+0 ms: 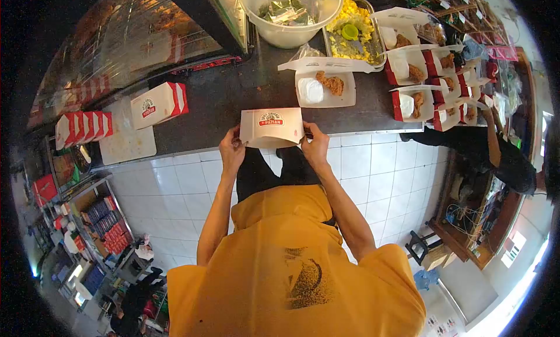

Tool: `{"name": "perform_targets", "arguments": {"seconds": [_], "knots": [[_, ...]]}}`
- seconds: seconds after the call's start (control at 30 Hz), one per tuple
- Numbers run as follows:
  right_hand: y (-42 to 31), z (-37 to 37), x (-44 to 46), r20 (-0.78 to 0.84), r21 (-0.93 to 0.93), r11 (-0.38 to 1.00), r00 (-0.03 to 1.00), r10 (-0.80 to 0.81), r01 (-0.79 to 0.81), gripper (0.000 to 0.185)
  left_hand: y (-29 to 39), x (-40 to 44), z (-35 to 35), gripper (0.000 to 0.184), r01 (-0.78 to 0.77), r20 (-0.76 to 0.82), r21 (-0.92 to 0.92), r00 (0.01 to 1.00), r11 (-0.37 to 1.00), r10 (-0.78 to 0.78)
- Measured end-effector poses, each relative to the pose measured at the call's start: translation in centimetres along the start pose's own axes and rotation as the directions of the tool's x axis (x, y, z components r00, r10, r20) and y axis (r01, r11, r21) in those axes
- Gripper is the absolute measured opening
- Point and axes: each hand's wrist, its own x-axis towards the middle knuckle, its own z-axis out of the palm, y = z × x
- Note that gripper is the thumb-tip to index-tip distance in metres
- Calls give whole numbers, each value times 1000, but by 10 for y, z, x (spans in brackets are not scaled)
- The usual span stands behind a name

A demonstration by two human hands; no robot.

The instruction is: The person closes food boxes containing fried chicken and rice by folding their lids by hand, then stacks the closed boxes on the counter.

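Note:
A white takeaway box [272, 126] with a printed red logo is held at the counter's front edge. My left hand [233, 149] grips its left lower corner and my right hand [315, 144] its right lower corner, fingers closed on the cardboard. Just beyond it lies an open box [344, 98] with a wrapped white portion [311, 90] and a piece of fried chicken [331, 83]. To the left, another closed-looking stack of printed boxes [158, 106] rests partly on a white board [131, 147].
A row of red-and-white boxes [84, 129] stands far left. Several open filled boxes [412, 97] crowd the right end. Behind are a white tub [287, 34] of packets and a metal tray [379, 62] of yellow food. A person in dark clothes [496, 153] stands at right.

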Motion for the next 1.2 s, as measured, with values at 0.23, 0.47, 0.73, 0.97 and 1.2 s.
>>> {"name": "perform_targets", "arguments": {"seconds": [0.23, 0.47, 0.73, 0.97, 1.2], "knots": [[-13, -8, -1, 112, -39, 998, 992, 62, -58, 36, -4, 11, -15, 33, 119, 87, -208, 991, 971, -103], [-3, -17, 7, 297, 68, 978, 940, 167, -195, 32, -3, 14, -10, 38, 130, 62, -25, 990, 991, -128], [-52, -3, 28, 226, -50, 944, 917, 328, -325, 50, 15, 19, -5, 39, 83, 22, 229, 996, 970, -91], [-56, 18, 38, 229, -86, 983, 957, 178, -163, 38, 2, -11, -5, 39, 357, -57, -273, 921, 893, -386], [-50, 24, 38, 303, -166, 972, 929, 211, -167, 40, -12, -3, -1, 36, 277, -32, 27, 961, 961, -276]]}}
